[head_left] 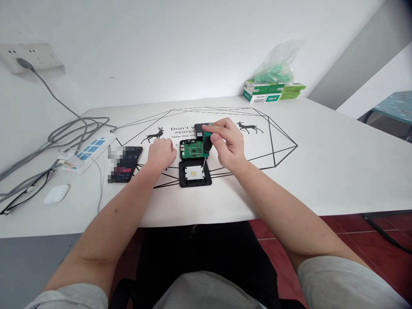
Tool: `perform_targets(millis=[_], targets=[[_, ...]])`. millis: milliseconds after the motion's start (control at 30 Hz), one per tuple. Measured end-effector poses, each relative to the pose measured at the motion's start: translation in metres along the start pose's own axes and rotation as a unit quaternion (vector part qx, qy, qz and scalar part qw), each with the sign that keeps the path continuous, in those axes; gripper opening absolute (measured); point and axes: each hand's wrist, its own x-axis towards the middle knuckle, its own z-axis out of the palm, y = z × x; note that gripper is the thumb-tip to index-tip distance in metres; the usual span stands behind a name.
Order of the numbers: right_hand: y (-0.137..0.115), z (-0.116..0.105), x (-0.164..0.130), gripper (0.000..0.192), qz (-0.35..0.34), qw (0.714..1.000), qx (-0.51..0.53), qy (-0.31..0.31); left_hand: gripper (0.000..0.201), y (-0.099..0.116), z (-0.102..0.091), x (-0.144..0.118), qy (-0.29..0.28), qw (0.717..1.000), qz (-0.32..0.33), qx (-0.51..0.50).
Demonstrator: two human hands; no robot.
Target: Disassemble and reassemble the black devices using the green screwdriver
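On the white table (322,163), in the middle of a printed mat with black line-drawn deer (154,135), the person's right hand (227,143) holds a small screwdriver (206,148) with a green and black handle, fingers and thumb pinched together round the top of it; the tool stands nearly upright, its thin shaft pointing down at the near edge of a green circuit board (192,149), just where that board meets a black square housing (195,174) with a pale pad in its middle; whether the tip touches the board or the housing I cannot tell; the housing lies just nearer the person than the board, the two touching or almost so; behind the board a flat black cover (201,127) lies partly hidden by the right hand; the left hand (162,153) rests on the mat just left of the board, fingers curled into a loose fist, holding nothing that can be seen; further left lies a smartphone (125,164) with its screen lit, then a white power strip (86,152) with grey cables (64,133), a white mouse (56,193) and a pair of glasses (22,195); at the far edge stand green and white boxes (267,92) under a clear plastic bag (277,64).
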Motion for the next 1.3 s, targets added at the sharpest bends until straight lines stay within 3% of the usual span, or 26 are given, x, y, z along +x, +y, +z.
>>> perform_targets(millis=[300,500,667,767,867,1100,1300], targets=[[0.003,0.006,0.0,0.016,0.047,0.997,0.044,0.032,0.025,0.002,-0.002,-0.001,0.0,1.0,0.0,0.0],[0.0,0.014,-0.007,0.038,0.134,0.979,0.15,0.027,0.027,0.004,-0.003,-0.002,-0.006,1.0,0.0,0.012],[-0.004,0.011,-0.006,0.034,0.095,0.99,0.095,0.045,0.027,0.004,-0.003,-0.002,-0.001,1.0,0.006,0.015],[-0.004,0.007,-0.001,0.023,0.038,0.998,0.042,0.017,0.027,0.004,-0.004,-0.002,0.01,1.0,0.012,0.008],[-0.004,0.003,0.001,0.024,0.009,1.0,0.011,-0.013,0.027,0.003,-0.005,-0.002,0.025,0.999,0.023,-0.006],[0.0,-0.002,0.0,0.038,0.027,0.999,0.02,-0.001,0.028,0.003,-0.004,-0.002,0.044,0.998,0.042,-0.024],[0.002,0.004,0.0,0.03,0.064,0.998,0.006,0.019,0.028,0.003,-0.003,-0.002,0.039,0.998,0.043,-0.034]])
